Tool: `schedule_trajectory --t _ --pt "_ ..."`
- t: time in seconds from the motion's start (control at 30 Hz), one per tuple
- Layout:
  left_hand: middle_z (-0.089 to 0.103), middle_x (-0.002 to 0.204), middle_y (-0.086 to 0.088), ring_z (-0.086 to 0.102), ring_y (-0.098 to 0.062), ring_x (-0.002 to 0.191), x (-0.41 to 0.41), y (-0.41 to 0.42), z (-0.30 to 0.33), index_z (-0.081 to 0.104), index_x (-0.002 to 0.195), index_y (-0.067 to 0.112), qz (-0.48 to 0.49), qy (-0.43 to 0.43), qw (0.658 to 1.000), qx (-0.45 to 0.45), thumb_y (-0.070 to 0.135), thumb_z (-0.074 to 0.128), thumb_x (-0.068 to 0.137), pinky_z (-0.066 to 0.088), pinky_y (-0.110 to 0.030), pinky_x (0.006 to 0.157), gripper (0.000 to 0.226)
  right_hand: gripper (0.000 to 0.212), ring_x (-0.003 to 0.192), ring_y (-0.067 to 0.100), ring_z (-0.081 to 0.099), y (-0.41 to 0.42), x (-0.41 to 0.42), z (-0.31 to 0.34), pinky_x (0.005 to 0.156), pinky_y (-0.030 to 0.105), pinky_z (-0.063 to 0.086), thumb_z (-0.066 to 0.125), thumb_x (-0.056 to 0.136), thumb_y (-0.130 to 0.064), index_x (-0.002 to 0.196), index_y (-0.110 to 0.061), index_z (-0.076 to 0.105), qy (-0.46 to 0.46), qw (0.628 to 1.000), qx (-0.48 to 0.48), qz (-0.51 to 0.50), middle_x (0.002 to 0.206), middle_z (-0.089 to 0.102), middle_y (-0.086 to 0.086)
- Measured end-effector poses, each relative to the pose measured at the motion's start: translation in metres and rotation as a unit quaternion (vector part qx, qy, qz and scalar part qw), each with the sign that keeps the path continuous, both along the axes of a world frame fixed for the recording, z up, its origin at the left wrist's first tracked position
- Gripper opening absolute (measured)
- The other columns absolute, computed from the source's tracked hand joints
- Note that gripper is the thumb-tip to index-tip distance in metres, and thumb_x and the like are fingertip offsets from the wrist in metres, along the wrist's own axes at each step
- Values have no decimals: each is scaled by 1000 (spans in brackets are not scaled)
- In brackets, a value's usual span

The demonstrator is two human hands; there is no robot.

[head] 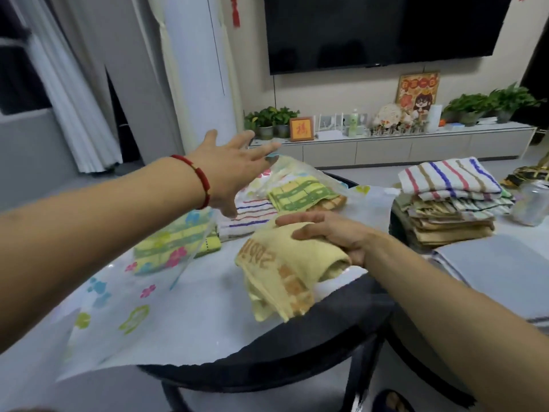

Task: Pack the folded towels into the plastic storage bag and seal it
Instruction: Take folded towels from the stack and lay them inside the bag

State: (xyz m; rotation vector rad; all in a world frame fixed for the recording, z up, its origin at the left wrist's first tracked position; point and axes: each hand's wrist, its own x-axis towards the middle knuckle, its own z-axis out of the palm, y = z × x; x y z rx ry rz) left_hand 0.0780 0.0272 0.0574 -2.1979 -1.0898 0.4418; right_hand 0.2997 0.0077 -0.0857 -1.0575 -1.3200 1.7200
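A clear plastic storage bag (124,304) printed with coloured flowers lies across the round table. Inside it I see a green patterned towel (300,193), a white towel with coloured stripes (252,214) and a yellow-green towel (175,245). My left hand (234,171), with a red string on the wrist, is stretched out flat over the bag's far end, fingers apart, holding nothing. My right hand (329,233) grips a folded yellow towel with orange trim (282,272) just above the table, near the bag's side.
A stack of folded towels (448,200), striped one on top, stands at the right. Beside it are a glass jar (533,203) and a grey sheet (502,263). The table's dark rim (297,352) curves near me. A TV cabinet (386,144) stands behind.
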Motion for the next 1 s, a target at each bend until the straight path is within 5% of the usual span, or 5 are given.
schedule_trajectory --t 0.13,0.23,0.43,0.63,1.0 --pt "-21 162 13 1 -29 149 -2 6 13 3 156 27 -6 -4 1000 17 61 79 66 32 -68 105 123 40 81 21 72 69 -69 -6 68 30 60 63 93 5 125 -16 74 95 973 40 -208 129 72 22" --pt "-19 163 13 3 -29 149 -3 10 20 4 156 26 -6 -10 1000 25 58 78 68 35 -66 103 120 51 108 26 61 110 -104 -20 86 42 52 58 103 -4 151 -17 50 186 944 26 -271 143 59 15" --pt "-18 163 14 3 -28 149 -3 14 22 3 156 27 -13 -12 1000 23 57 78 70 35 -65 104 118 48 117 49 65 127 -130 -55 80 42 59 50 104 1 150 -3 42 69 965 -40 -250 122 66 29" --pt "-15 163 13 6 -28 147 -1 8 14 7 156 27 -10 -34 999 7 56 77 71 34 -65 106 114 52 76 28 73 106 -106 -48 73 40 61 53 98 -5 142 -32 48 -42 976 7 -214 108 74 10" --pt "-1 165 13 10 -31 148 37 -2 -40 13 154 35 -64 -87 994 -24 56 60 85 33 -64 105 86 21 56 15 73 -17 56 -43 50 27 53 59 85 -26 80 -21 78 -330 910 135 -213 73 79 -1"
